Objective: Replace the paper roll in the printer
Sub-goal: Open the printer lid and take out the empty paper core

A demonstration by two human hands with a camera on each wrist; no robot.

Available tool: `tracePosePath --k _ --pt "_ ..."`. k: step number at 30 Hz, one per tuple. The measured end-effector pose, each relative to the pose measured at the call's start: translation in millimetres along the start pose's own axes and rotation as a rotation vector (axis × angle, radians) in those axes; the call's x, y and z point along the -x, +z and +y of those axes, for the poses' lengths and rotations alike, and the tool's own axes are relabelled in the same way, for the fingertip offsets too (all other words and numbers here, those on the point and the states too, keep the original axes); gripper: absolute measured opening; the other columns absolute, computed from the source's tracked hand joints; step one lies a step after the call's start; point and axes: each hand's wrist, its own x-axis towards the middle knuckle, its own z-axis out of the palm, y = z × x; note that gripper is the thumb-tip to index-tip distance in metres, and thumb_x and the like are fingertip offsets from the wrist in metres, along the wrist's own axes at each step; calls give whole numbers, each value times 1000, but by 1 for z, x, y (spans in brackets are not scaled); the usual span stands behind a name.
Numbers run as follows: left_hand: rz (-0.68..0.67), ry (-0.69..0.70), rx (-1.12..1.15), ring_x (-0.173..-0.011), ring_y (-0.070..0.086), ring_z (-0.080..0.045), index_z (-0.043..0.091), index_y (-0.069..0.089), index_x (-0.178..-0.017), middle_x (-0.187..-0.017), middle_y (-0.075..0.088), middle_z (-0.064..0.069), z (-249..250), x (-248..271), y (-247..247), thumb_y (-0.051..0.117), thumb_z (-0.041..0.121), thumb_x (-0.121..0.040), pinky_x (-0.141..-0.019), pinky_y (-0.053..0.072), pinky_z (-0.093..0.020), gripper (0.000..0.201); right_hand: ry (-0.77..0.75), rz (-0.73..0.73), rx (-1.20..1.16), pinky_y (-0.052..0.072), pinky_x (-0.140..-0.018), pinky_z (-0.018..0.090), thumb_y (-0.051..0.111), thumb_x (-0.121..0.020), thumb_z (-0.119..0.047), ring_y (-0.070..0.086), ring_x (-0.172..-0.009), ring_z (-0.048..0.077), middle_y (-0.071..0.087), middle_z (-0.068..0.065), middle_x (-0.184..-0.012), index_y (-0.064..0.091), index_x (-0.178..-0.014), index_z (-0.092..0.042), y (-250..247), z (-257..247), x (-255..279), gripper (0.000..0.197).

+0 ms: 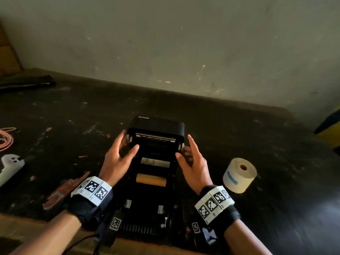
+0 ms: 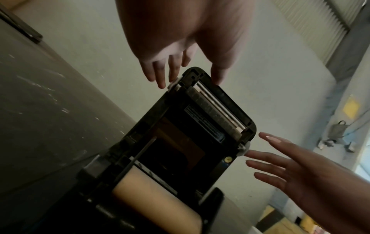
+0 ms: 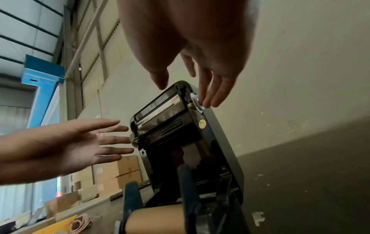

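A black printer (image 1: 156,126) stands mid-table with its lid (image 2: 218,117) tilted up and open. In its bay lies a bare brown cardboard core (image 1: 151,180), also seen as the core (image 2: 156,199) and the core (image 3: 156,221). A full white paper roll (image 1: 239,174) stands on end to the right of the printer. My left hand (image 1: 121,152) flanks the lid's left side with fingers spread, its thumb (image 2: 219,77) at the lid rim. My right hand (image 1: 190,155) flanks the right side, its straight fingers (image 3: 212,95) touching a white gear (image 3: 196,101). Neither hand grips anything.
A wall (image 1: 184,43) rises close behind the printer. Pink bands (image 1: 5,138), a white plastic piece (image 1: 11,165) and a reddish packet (image 1: 60,192) lie to the left. A yellow and blue object (image 1: 329,131) sits at the right edge. A cable (image 1: 82,242) hangs over the front edge.
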Motion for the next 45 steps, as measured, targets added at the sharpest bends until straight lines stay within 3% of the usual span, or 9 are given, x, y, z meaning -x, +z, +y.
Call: tracePosePath --k 10,15,19,23,28,34,38,43,45 --pt "-168 -144 -310 -138 24 -10 23 38 -137 -149 34 -4 -54 30 18 55 55 -80 -112 17 -27 68 -42 -274 -11 32 -110 31 56 -89 -32 31 -129 2 32 -16 -141 19 -143 -37 14 52 6 65" --pt "-243 -138 -435 -129 8 2 13 54 -124 -133 29 13 -57 38 26 50 24 -93 -106 11 -18 33 -103 -454 198 19 -116 35 54 -91 -35 18 -138 10 30 -3 -151 34 -141 -20 34 67 21 56" --pt "-92 -78 -393 -123 32 -1 10 64 -110 -126 43 7 -37 34 25 52 14 -91 -91 24 -1 22 -56 -487 28 19 -114 26 53 -93 -27 19 -135 2 31 -5 -149 28 -143 -22 22 51 15 57" --pt "19 138 -391 -94 56 11 -1 69 -99 -103 67 -5 1 33 27 62 20 -86 -78 36 5 25 -13 -413 -185 30 -106 12 56 -91 -20 32 -131 -6 35 -14 -145 28 -143 -30 -8 35 14 60" --pt "-142 223 -298 -96 59 4 6 71 -96 -101 65 4 28 49 68 51 49 -77 -82 39 0 51 80 -238 -262 37 -94 4 54 -90 -19 46 -118 -12 50 -21 -129 32 -135 -43 -63 47 27 55" --pt "-272 117 -155 -88 51 27 10 69 -105 -99 64 13 32 73 142 70 42 -77 -80 38 3 42 200 -73 -218 50 -95 30 60 -82 -29 61 -106 7 68 -12 -106 52 -126 -38 -123 95 74 46" --pt "-322 -38 -103 -101 59 8 18 66 -113 -110 68 10 22 84 188 68 47 -73 -92 47 -16 49 255 -80 -340 57 -77 31 61 -84 -33 69 -86 25 72 12 -93 60 -113 -44 -150 130 88 31" --pt "-232 -79 -291 -95 64 -4 15 66 -111 -104 71 0 0 87 241 71 27 -79 -84 48 -12 34 403 -62 -304 57 -80 41 58 -89 -19 69 -85 26 73 10 -90 55 -123 -30 -190 190 95 36" --pt "-282 -136 -525 -107 61 -21 15 61 -118 -113 68 -8 -22 86 254 67 30 -82 -92 49 -31 40 424 -76 -266 57 -81 40 60 -88 -20 70 -84 22 73 8 -90 50 -124 -33 -197 206 96 39"
